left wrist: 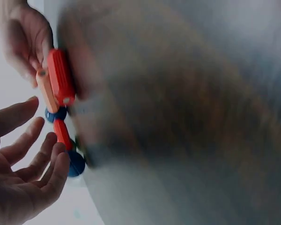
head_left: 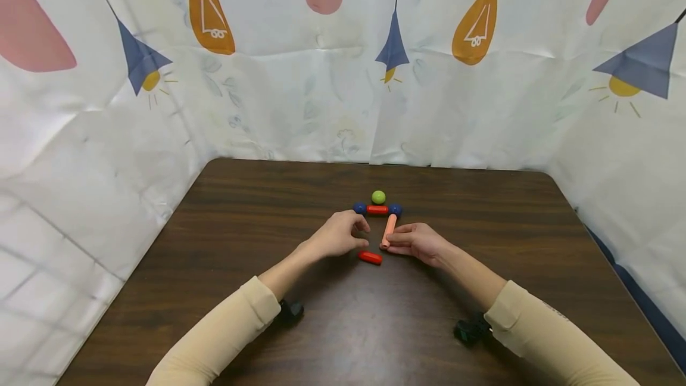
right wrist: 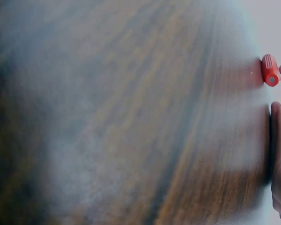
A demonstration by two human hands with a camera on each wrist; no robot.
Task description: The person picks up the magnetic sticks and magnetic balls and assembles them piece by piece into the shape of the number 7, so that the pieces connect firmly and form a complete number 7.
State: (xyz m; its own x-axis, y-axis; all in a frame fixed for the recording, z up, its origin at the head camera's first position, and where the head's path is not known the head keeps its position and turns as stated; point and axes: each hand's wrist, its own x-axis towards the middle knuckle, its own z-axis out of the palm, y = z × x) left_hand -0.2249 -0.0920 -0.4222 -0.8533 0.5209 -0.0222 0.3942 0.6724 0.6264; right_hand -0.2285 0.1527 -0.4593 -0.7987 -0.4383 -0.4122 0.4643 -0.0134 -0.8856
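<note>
My right hand (head_left: 420, 242) pinches a peach magnetic rod (head_left: 389, 231), whose far end meets the right blue ball (head_left: 395, 209). A red rod (head_left: 377, 210) lies between that ball and the left blue ball (head_left: 359, 208). Just behind the red rod sits a green ball (head_left: 378, 197). My left hand (head_left: 339, 234) hovers left of the peach rod with bent, parted fingers and holds nothing. Nearer to me, a loose red rod (head_left: 370, 257) lies on the table; its ribbed side and pale end show in the right wrist view.
The dark wooden table (head_left: 257, 195) has rounded far corners. Behind it and at the sides hangs a white cloth (head_left: 321, 100) printed with lamps. Black devices (head_left: 291, 312) are under both wrists.
</note>
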